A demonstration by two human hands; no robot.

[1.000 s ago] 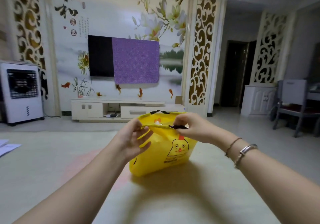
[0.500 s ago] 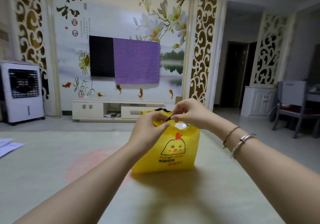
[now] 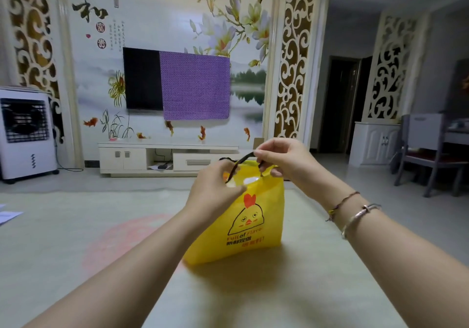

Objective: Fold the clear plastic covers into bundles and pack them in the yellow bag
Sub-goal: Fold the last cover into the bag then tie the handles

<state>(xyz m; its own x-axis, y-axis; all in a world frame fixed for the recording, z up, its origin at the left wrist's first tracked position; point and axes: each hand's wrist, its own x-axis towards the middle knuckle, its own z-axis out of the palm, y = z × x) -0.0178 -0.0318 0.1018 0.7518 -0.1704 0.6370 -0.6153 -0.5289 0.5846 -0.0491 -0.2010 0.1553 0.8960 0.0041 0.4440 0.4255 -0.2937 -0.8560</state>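
Observation:
A yellow bag (image 3: 243,223) with a chick picture stands upright on the pale table (image 3: 266,289) in front of me. Clear plastic (image 3: 250,181) shows through a small gap at its gathered top. A black drawstring (image 3: 242,161) runs across the bag's mouth. My left hand (image 3: 215,190) pinches the near end of the string and the bag's top edge. My right hand (image 3: 281,161) pinches the far end of the string a little above the bag's top. The rest of the plastic covers is hidden inside the bag.
White papers (image 3: 7,216) lie at the table's left edge. Beyond the table stand a TV cabinet (image 3: 167,158), a white air cooler (image 3: 26,134) at the left, and a grey chair (image 3: 429,150) at the right.
The bag has gone from tilted to upright. Both hands have risen to its top, and the right hand has drawn the black string up and to the right.

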